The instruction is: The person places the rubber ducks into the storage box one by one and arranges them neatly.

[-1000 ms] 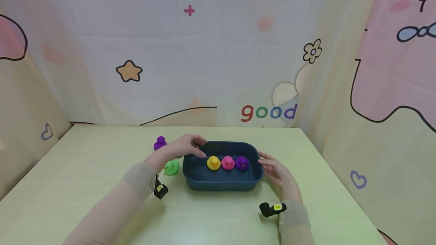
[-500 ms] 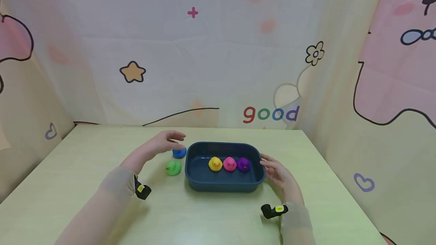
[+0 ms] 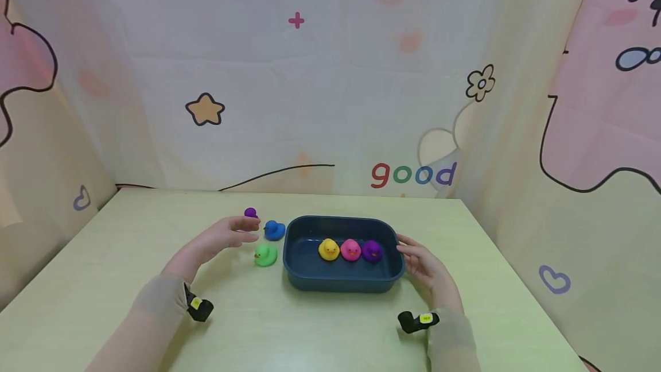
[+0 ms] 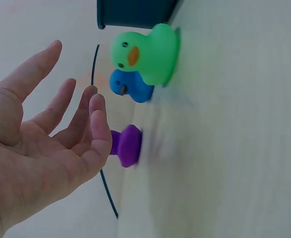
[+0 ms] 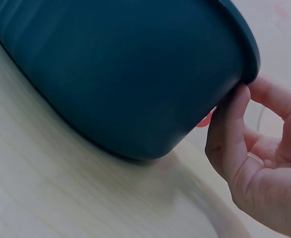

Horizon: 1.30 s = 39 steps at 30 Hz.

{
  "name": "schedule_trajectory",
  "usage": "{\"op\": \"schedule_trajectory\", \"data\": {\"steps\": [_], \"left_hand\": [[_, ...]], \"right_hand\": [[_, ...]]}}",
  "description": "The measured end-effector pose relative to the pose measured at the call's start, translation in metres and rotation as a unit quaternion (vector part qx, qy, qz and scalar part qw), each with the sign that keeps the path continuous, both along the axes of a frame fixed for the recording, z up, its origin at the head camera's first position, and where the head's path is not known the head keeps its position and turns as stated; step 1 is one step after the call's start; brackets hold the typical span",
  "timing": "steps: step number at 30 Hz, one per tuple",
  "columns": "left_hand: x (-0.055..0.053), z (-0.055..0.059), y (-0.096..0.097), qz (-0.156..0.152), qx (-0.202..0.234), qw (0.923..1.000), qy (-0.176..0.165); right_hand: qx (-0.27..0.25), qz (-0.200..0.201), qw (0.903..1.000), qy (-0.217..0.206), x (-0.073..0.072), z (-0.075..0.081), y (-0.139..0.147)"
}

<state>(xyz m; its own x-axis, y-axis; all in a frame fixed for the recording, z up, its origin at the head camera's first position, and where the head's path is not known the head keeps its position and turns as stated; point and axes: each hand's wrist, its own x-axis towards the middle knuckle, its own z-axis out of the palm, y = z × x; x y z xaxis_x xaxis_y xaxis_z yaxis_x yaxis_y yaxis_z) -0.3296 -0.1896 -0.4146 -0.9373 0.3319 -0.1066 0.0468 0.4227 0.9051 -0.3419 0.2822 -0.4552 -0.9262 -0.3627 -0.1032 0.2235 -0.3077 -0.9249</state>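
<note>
In the head view my left hand hovers above the table to the left of several toy ducks, fingers extended and holding nothing. Closest to its fingertips is a purple duck, partly hidden behind them. A blue duck and a green duck sit just right of this hand. The fingertips of my right hand touch the right end of a dark blue plastic basin; in the right wrist view they rest at its outer rim. Inside the basin, a yellow duck, a pink duck and another purple duck form a row.
The pale wooden table extends around the basin on every side. A printed cloth backdrop rises behind its far edge and along both sides. Black wrist cameras are strapped to both sleeves.
My left hand has moved left, from over the basin's left end to beside the loose ducks, uncovering the blue one. The right hand keeps its place at the basin. The view has shifted slightly.
</note>
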Motion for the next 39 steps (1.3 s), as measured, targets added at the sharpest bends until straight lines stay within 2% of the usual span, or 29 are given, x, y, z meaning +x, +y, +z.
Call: {"op": "schedule_trajectory", "data": {"steps": [6, 14, 21, 28, 32, 39], "left_hand": [[0.001, -0.016, -0.003, -0.020, 0.025, 0.9993, -0.020], [0.001, -0.026, -0.003, -0.043, 0.029, 0.9982, -0.029], [-0.003, -0.032, -0.004, -0.070, 0.027, 0.9968, -0.028], [-0.001, -0.032, -0.001, -0.099, 0.018, 0.9949, -0.007], [-0.001, -0.033, 0.001, -0.100, 0.018, 0.9948, -0.008], [-0.003, -0.034, 0.005, -0.080, 0.003, 0.9967, -0.014]], "right_hand": [[-0.001, -0.002, 1.0000, -0.003, 0.001, 0.001, 0.000], [-0.003, -0.003, 0.9999, -0.010, 0.001, 0.002, -0.001], [-0.004, -0.001, 1.0000, -0.002, 0.000, 0.001, 0.000], [0.001, -0.004, 1.0000, -0.005, -0.002, 0.001, 0.000], [0.003, -0.008, 0.9999, -0.010, -0.002, 0.001, 0.000], [-0.005, -0.008, 0.9998, -0.020, -0.001, 0.002, -0.001]]}}
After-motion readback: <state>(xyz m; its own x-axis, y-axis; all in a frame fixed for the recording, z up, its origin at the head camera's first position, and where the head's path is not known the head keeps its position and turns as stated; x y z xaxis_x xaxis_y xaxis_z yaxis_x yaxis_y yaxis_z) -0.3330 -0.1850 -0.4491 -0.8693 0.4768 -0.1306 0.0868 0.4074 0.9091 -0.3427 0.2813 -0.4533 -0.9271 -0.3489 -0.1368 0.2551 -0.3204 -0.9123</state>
